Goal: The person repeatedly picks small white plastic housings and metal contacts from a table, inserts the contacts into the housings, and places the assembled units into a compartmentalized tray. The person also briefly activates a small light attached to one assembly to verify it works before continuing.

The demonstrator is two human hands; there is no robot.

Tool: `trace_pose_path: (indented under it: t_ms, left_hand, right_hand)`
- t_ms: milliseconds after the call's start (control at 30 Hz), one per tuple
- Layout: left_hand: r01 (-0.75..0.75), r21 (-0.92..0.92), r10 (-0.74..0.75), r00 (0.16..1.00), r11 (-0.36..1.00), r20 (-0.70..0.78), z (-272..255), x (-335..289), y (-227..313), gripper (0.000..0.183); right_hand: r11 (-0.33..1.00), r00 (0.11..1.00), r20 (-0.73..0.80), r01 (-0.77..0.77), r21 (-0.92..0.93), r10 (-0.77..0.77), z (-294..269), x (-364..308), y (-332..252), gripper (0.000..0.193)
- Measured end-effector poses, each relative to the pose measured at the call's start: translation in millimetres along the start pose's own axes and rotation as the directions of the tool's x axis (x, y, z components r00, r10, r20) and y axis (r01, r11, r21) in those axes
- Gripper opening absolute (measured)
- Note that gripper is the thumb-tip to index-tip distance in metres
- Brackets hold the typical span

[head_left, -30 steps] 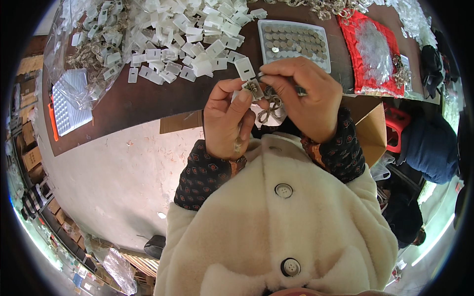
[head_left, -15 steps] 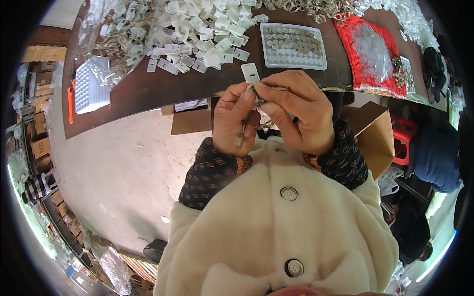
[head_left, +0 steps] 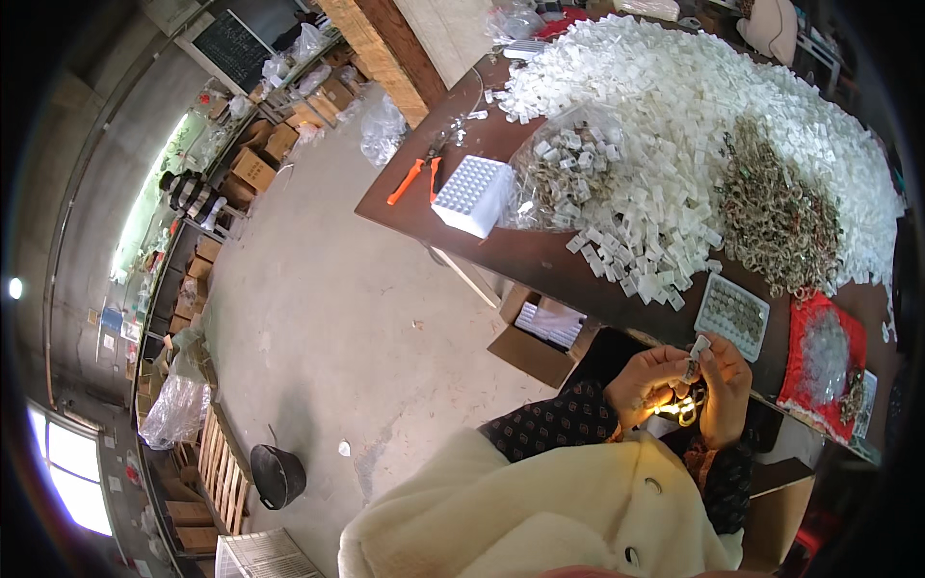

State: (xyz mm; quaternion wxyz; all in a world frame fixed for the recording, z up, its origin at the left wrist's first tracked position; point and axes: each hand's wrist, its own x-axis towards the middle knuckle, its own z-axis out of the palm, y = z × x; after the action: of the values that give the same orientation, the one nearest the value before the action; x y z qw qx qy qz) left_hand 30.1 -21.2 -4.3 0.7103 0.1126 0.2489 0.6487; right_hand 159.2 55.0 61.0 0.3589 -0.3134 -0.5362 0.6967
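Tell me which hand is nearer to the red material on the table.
The right hand: it is just left of the red material. The left hand is farther off, on the right hand's far side from it.

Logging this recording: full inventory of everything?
White piece: one, white, in hands
Loops: count unclear, yellow-lit, between hands
Loose pieces: uncounted, white, table
Metal rings: uncounted, dull, table right
Tray: one, whitish, table edge
Discs: many, grey, in tray
Clear bag: one, clear, table
Dimpled block: one, white, table left
Pliers: one, orange-handled, table left
Red sheet: one, red, table right
Table: one, brown, upper right
Cartons: several, brown, floor, shelves
Bucket: one, black, floor
Left hand: one, bare, centre right
Right hand: one, bare, beside it
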Motion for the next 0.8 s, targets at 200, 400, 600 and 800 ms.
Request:
trace_pose_path:
  t_ms: [200,400,600,800]
  left_hand:
    - [-0.166,0.175,0.135,0.976,0.970,0.173,0.4,-8.3,2.7,0.016]
    - [0.013,-0.081,-0.007,0.997,0.997,0.077,3.6,-23.5,6.8,0.026]
    - [0.109,-0.291,-0.096,0.994,0.951,0.057,20.3,-21.4,9.3,0.021]
    - [0.085,-0.117,-0.097,0.990,0.989,-0.099,22.2,-17.9,-5.6,0.031]
  right_hand:
    - [0.885,0.974,-0.066,0.169,-0.434,-0.218,-3.4,-20.2,-1.9,0.014]
    - [0.792,0.842,0.230,0.538,-0.288,-0.488,-13.5,-20.6,10.1,0.026]
    - [0.689,0.753,0.229,0.657,-0.305,-0.617,-9.9,-17.7,7.9,0.030]
    - [0.601,0.722,0.190,0.670,-0.436,-0.666,-13.1,-15.6,17.9,0.029]
